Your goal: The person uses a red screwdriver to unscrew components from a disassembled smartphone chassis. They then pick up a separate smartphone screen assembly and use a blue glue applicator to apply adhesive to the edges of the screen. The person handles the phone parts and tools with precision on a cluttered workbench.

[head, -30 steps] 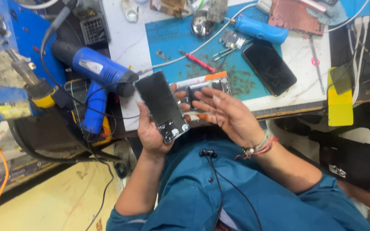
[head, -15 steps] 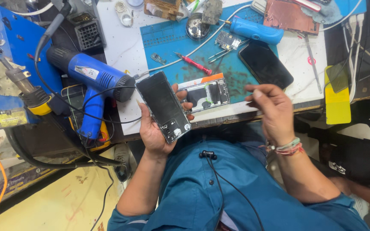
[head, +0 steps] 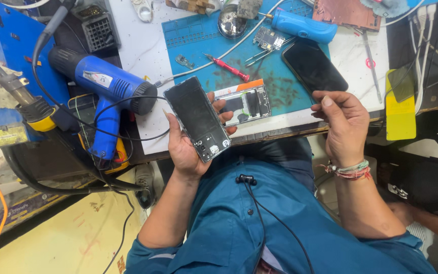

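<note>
Head view: the left hand [head: 188, 147] holds an opened phone [head: 197, 117] tilted over the table's front edge, fingers clamped round its sides, thumb along the left rim, its dark inner face turned up. That grip looks the same as half a second ago.

The right hand [head: 344, 127] has moved. A second ago it hovered open just beside the phone; now it sits well off to the right at the table's front edge, near the dark phone [head: 314, 67] lying on the blue mat [head: 198, 45]. Its fingers are curled together with the thumb pressed to the forefinger, as if pinching something small; whether anything is between them cannot be told.

Left behind on the mat beside the held phone lies a phone frame [head: 244, 102] with an orange strip. A red screwdriver [head: 227, 68] and a blue tool [head: 302, 26] lie farther back; a blue heat gun [head: 105, 86] rests by the table's left edge.

So the right hand has left the held phone and gone across toward the right side.
</note>
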